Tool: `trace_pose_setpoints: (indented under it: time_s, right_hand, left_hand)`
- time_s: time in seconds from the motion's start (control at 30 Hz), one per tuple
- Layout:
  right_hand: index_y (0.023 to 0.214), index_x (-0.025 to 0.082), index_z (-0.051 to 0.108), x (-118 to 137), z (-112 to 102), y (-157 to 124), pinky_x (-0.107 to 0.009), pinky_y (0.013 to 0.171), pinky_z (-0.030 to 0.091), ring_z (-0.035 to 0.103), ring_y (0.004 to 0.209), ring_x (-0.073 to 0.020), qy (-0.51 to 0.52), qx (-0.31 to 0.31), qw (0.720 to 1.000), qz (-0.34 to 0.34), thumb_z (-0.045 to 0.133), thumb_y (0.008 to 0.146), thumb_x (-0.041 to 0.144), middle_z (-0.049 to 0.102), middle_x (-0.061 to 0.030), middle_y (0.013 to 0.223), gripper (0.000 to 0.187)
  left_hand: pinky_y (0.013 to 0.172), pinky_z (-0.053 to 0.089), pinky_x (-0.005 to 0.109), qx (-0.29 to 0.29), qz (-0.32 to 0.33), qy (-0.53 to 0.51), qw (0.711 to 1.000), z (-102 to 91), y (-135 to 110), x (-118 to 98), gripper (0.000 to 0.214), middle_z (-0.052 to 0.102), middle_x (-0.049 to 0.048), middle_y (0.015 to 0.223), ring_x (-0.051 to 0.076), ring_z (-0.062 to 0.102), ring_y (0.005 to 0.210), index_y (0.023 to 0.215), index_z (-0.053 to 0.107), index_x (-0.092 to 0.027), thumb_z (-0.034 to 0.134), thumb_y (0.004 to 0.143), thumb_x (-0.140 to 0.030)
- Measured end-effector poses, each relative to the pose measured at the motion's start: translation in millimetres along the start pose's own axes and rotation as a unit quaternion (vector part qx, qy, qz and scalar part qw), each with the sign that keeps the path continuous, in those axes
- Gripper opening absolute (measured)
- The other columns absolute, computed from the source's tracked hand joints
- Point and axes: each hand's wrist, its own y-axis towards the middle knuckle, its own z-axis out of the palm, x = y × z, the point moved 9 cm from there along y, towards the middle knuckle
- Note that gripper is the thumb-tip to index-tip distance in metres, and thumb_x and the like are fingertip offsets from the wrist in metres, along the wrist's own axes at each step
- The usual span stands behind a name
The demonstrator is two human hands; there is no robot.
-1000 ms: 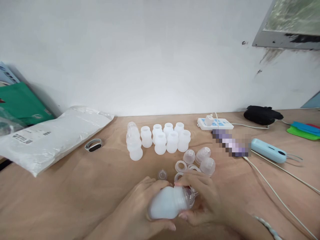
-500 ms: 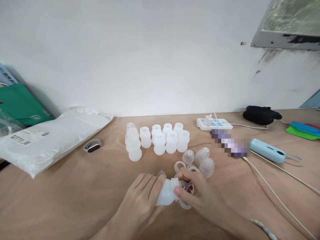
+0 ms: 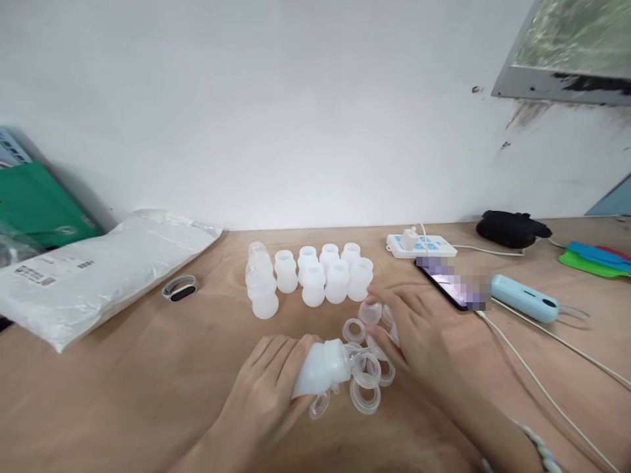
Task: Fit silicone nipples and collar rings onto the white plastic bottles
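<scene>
- Left hand point(image 3: 270, 376): fingers wrapped around the bottle point(image 3: 320, 369), best kept light and steady.
- Right hand point(image 3: 418, 336): fingers parted at the clear cap point(image 3: 369, 313); contact cannot be told.

The bottle point(image 3: 318, 371) at lower centre and the standing bottles point(image 3: 313, 292) at mid-frame look like translucent white plastic with a matt, frosted finish; the rings point(image 3: 365, 399) at lower centre are smooth, clear, faintly glossy plastic. At left, the bag point(image 3: 118, 263) is crinkled, shiny plastic film. The table point(image 3: 123, 401) looks like smooth, low-sheen wood, the power strip point(image 3: 444, 247) at right hard white plastic, and the wall point(image 3: 296, 112) matt paint.
</scene>
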Motion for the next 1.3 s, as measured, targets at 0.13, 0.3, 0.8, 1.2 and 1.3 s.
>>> trace_pose_setpoints:
  time_s: [0.13, 0.3, 0.8, 1.2, 1.3]
  right_hand:
    - [0.120, 0.012, 0.060, -21, 22, -3, -0.056, 0.103, 0.034, 0.060, 0.116, -0.0356, -0.224, 0.054, 0.973, -0.005, 0.051, 0.094, 0.009, 0.072, -0.0163, 0.116, 0.028]
    - [0.101, 0.016, 0.067, -25, 32, -7, -0.054, 0.111, 0.024, 0.061, 0.117, -0.0315, -0.217, 0.085, 0.972, 0.005, 0.050, 0.087, -0.003, 0.076, -0.0093, 0.104, 0.030]
    - [0.118, 0.025, 0.063, 15, -10, 2, -0.043, 0.092, 0.046, 0.071, 0.097, -0.0229, 0.241, -0.028, 0.970, -0.006, 0.060, 0.096, 0.025, 0.077, -0.0048, 0.105, 0.022]
    - [0.120, 0.026, 0.061, 24, -9, -5, -0.045, 0.096, 0.046, 0.072, 0.096, -0.0229, 0.250, -0.042, 0.967, -0.014, 0.062, 0.095, 0.025, 0.077, -0.0037, 0.100, 0.025]
    - [0.120, 0.025, 0.060, 23, -3, -9, -0.043, 0.097, 0.047, 0.070, 0.095, -0.0217, 0.219, -0.028, 0.975, 0.000, 0.059, 0.097, 0.026, 0.076, -0.0034, 0.102, 0.024]
  left_hand:
    - [0.064, 0.052, 0.036, -0.008, 0.016, 0.007, 1.000, 0.8, -1, 0, 0.026, 0.074, 0.0127, 0.089, 0.025, 0.068, 0.071, 0.118, 0.055, -0.010, 0.042, 0.099, -0.022]
    - [0.064, 0.052, 0.037, 0.003, 0.021, 0.020, 1.000, 2.6, -1, 1, 0.030, 0.075, 0.0134, 0.091, 0.026, 0.069, 0.073, 0.120, 0.054, -0.009, 0.041, 0.102, -0.029]
    - [0.061, 0.058, 0.036, -0.003, -0.063, -0.036, 0.997, -0.4, -3, 17, 0.029, 0.074, 0.0092, 0.093, 0.026, 0.071, 0.074, 0.122, 0.052, -0.017, 0.049, 0.099, -0.035]
    - [0.058, 0.058, 0.034, 0.004, -0.066, -0.088, 0.994, 4.2, -3, 14, 0.023, 0.073, 0.0073, 0.086, 0.023, 0.069, 0.069, 0.117, 0.052, -0.018, 0.054, 0.097, -0.030]
    - [0.062, 0.059, 0.034, 0.003, -0.108, -0.146, 0.983, 14.9, -9, 20, 0.032, 0.074, 0.0067, 0.093, 0.023, 0.070, 0.073, 0.118, 0.052, -0.021, 0.065, 0.091, -0.033]
